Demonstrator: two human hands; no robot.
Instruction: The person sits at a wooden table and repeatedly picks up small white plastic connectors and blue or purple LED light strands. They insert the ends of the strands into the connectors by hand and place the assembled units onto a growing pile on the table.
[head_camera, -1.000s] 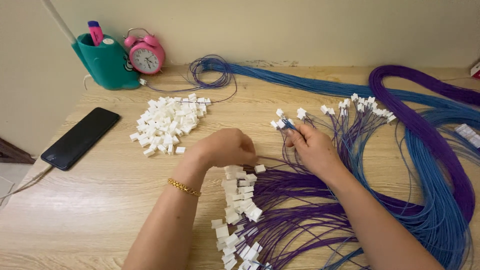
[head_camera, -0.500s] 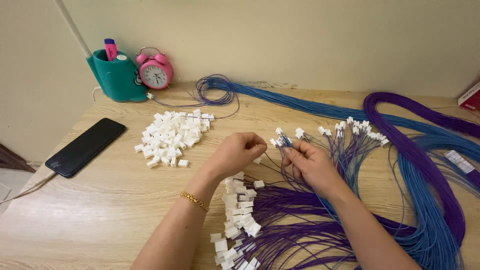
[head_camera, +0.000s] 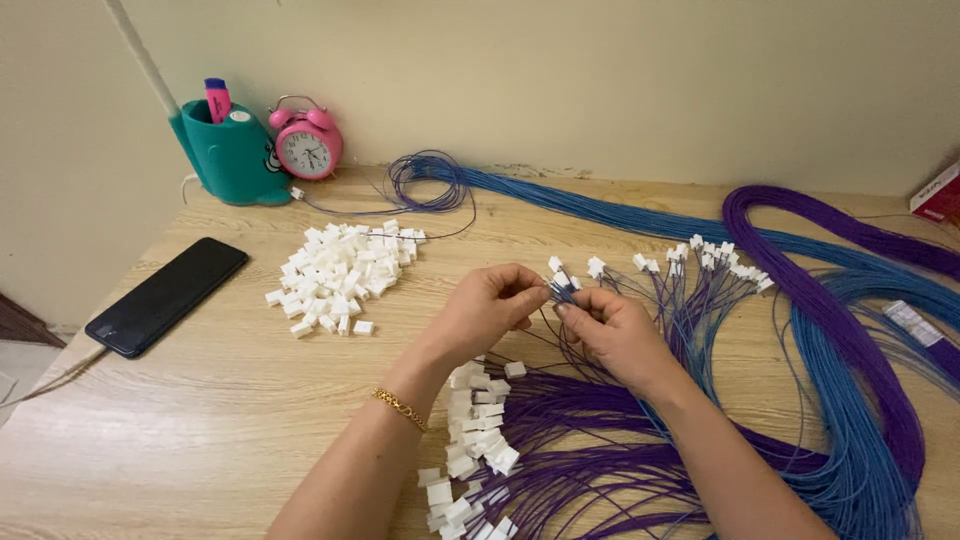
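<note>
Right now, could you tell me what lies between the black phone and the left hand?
In the head view, a pile of small white connectors sits on the wooden table between the phone and the left hand.

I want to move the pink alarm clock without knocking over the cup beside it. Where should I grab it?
Probably take the pink alarm clock by the loop handle on top, coming straight down from above. It stands upright close to the wall, with the teal pen cup close on its left, so a side grip has little room.

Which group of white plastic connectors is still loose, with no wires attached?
The pile of loose connectors beside the black phone; the other white connectors sit on purple and blue wire ends.
</note>
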